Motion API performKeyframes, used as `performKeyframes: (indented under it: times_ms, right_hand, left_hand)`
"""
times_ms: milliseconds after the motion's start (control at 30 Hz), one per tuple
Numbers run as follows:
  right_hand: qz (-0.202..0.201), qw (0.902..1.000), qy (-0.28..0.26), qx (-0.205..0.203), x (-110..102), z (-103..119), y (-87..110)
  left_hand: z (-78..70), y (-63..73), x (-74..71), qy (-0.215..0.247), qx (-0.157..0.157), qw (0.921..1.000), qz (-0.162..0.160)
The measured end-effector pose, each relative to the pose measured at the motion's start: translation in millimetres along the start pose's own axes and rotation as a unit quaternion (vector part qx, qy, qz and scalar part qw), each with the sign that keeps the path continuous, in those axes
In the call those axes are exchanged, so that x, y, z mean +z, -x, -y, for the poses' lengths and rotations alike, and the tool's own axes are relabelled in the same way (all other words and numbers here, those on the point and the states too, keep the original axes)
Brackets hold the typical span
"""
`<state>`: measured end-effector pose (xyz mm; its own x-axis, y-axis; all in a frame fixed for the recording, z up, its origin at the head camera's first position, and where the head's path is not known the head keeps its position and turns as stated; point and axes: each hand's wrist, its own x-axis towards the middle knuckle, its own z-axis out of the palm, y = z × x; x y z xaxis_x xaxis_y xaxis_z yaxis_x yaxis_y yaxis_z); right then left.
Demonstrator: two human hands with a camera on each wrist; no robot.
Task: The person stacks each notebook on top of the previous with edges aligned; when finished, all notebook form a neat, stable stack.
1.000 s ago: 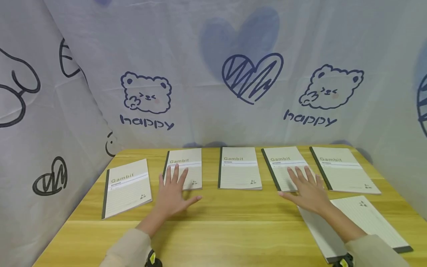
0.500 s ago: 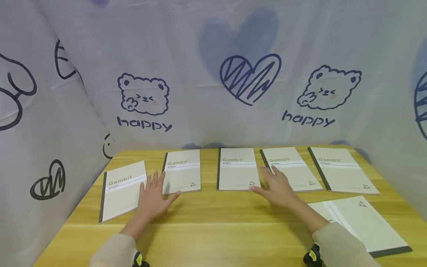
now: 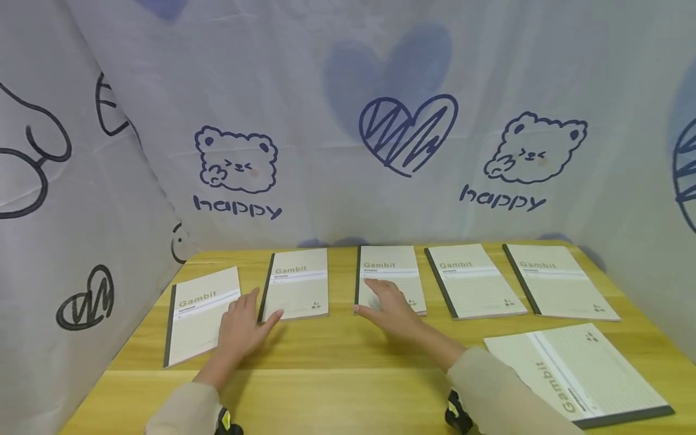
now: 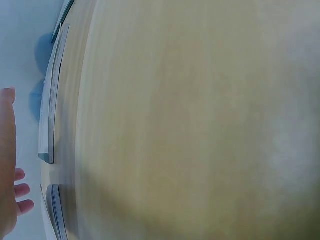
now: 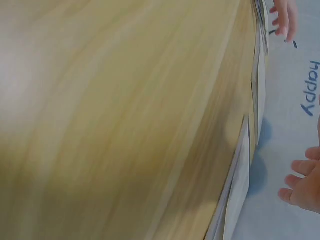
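In the head view my left hand (image 3: 239, 323) hovers between the leftmost notebook (image 3: 198, 329) and the second notebook (image 3: 299, 287), thumb spread from the fingers, holding nothing. My right hand (image 3: 394, 311) is over the lower left part of the middle notebook (image 3: 399, 263), its fingers extended and nothing in it. Each notebook has a pale cover marked "Gambit" and a dark spine strip. At the left edge of the left wrist view, the left hand (image 4: 7, 165) appears above the notebook level. The right wrist view has the right hand (image 5: 306, 185) in the air, fingers loosely bent.
To the right lie a fourth notebook (image 3: 478, 284) and a fifth notebook (image 3: 562, 284). Nearer the front, another notebook (image 3: 576, 371) is turned sideways, its spine toward the front edge. A printed cloth (image 3: 326, 181) hangs behind the wooden table (image 3: 337, 393).
My right hand has swept left from the fourth notebook to the middle one, uncovering the sideways notebook. The left hand has moved left, off the second notebook. The notebooks look unmoved.
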<state>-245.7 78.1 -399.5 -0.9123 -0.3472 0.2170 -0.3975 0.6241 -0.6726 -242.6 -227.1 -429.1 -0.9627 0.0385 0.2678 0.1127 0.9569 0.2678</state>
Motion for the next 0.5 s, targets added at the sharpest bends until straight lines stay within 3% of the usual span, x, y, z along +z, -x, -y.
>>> performKeyframes:
  times_ms: [300,500]
  right_hand:
    - [-0.009,0.9991,-0.04,0.014,35,13,-24.0]
    - [-0.012,0.9997,-0.024,0.0,57,15,-38.2]
  left_hand:
    - [0.0,-12.7,5.3,0.0,-0.016,0.9999,-0.004]
    - [1.4,-19.0,7.7,-0.01,-0.028,0.9995,0.013]
